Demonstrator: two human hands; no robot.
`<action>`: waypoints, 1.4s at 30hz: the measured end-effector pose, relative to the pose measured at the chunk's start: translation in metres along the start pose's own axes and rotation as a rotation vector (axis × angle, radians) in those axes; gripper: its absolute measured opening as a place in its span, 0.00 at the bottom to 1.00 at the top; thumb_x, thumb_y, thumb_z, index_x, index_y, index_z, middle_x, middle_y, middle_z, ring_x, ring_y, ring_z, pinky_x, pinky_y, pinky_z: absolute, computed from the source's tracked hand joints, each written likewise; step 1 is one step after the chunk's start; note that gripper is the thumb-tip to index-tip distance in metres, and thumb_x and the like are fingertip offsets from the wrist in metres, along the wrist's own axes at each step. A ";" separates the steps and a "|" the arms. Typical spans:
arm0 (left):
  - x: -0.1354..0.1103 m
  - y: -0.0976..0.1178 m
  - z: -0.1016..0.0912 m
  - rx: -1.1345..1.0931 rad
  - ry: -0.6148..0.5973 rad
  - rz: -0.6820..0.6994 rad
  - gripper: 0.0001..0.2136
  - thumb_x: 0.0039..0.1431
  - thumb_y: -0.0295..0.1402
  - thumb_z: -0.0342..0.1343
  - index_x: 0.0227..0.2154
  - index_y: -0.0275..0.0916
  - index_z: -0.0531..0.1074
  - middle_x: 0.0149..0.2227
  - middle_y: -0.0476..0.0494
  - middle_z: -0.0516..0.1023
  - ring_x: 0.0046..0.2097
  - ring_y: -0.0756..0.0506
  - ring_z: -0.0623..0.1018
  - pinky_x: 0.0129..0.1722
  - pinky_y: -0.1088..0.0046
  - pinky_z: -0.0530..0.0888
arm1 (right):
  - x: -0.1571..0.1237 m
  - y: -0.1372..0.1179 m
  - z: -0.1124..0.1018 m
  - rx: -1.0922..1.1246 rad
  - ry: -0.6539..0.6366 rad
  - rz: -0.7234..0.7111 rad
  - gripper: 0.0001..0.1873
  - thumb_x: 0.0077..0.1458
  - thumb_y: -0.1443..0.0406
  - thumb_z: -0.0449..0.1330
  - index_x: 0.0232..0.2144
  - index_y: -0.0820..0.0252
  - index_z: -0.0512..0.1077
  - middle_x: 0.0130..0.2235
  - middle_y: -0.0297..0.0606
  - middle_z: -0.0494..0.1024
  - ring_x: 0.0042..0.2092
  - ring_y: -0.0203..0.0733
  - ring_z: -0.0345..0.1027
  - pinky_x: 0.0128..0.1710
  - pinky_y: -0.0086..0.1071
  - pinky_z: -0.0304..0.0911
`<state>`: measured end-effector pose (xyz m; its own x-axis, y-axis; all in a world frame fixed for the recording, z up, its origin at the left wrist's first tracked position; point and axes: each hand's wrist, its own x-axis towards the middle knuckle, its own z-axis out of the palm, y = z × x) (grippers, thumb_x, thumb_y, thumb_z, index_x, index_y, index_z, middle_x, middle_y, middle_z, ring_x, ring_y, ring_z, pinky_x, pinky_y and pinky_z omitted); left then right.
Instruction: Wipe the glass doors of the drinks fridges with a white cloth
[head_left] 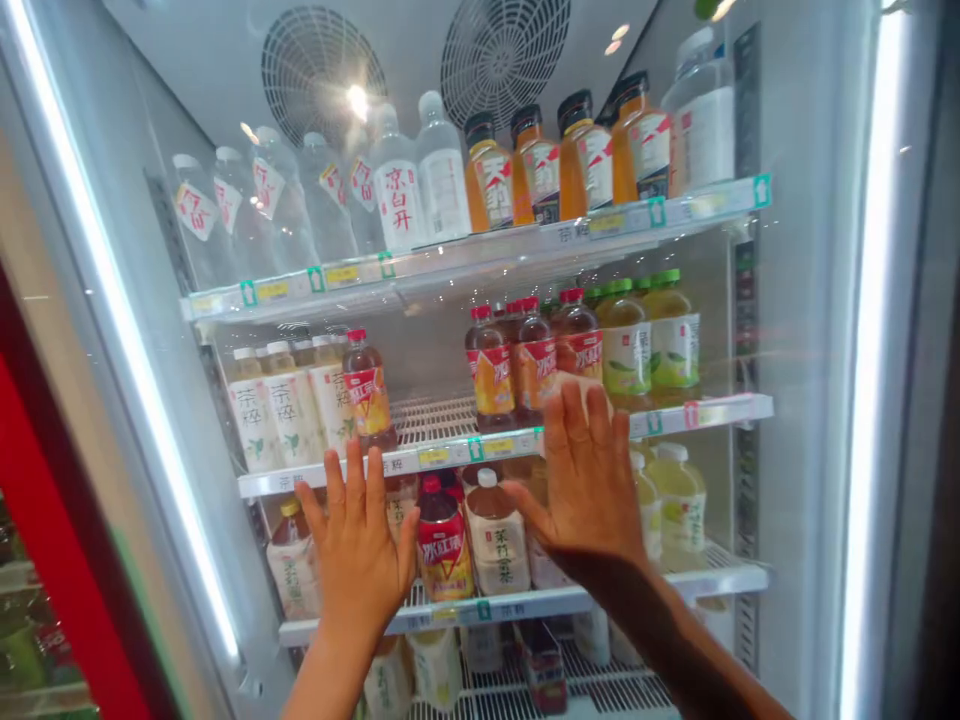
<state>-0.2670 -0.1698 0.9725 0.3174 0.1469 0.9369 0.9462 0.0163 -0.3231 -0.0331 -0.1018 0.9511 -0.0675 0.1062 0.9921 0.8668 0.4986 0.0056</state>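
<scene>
I face an open drinks fridge with several white wire shelves. My left hand is raised with fingers stretched out, in front of the third shelf, beside a red-labelled tea bottle. My right hand is also spread flat, fingers up, reaching over the edge of the second shelf below red-capped iced tea bottles. A white-capped tea bottle stands between my hands. Neither hand holds anything.
The top shelf carries clear water bottles and orange drinks. Green-capped bottles stand at the right of the second shelf, pale tea bottles at its left. The fridge door frame with its light strip is at left.
</scene>
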 end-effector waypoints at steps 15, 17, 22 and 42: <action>-0.024 -0.041 0.005 -0.073 0.011 0.011 0.39 0.66 0.32 0.54 0.74 0.39 0.40 0.76 0.43 0.33 0.77 0.41 0.36 0.75 0.49 0.33 | -0.029 -0.114 0.036 -0.056 -0.024 0.078 0.47 0.70 0.46 0.41 0.74 0.72 0.30 0.76 0.52 0.28 0.77 0.62 0.24 0.72 0.67 0.41; -0.026 -0.042 0.005 -0.087 0.015 0.014 0.39 0.65 0.31 0.54 0.73 0.39 0.41 0.76 0.41 0.36 0.77 0.40 0.37 0.75 0.47 0.35 | -0.030 -0.125 0.040 -0.061 -0.027 0.075 0.46 0.70 0.46 0.39 0.74 0.72 0.30 0.76 0.51 0.27 0.77 0.61 0.23 0.72 0.65 0.39; -0.027 -0.044 0.005 -0.117 0.031 0.025 0.38 0.65 0.30 0.55 0.73 0.37 0.43 0.75 0.36 0.41 0.76 0.38 0.40 0.74 0.41 0.40 | -0.008 -0.130 0.041 -0.025 -0.063 0.059 0.44 0.70 0.47 0.39 0.74 0.63 0.24 0.77 0.45 0.31 0.77 0.57 0.21 0.73 0.65 0.35; -0.030 -0.048 0.008 -0.061 0.075 0.082 0.37 0.64 0.29 0.56 0.72 0.33 0.48 0.74 0.31 0.46 0.76 0.35 0.42 0.74 0.40 0.42 | -0.020 -0.145 0.046 0.023 -0.050 -0.070 0.55 0.64 0.35 0.35 0.75 0.70 0.33 0.75 0.55 0.45 0.77 0.61 0.29 0.73 0.62 0.37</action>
<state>-0.3223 -0.1666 0.9585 0.3959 0.0706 0.9156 0.9181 -0.0533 -0.3929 -0.1799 -0.1368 0.9249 -0.1527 0.1130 0.9818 0.8474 0.5262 0.0712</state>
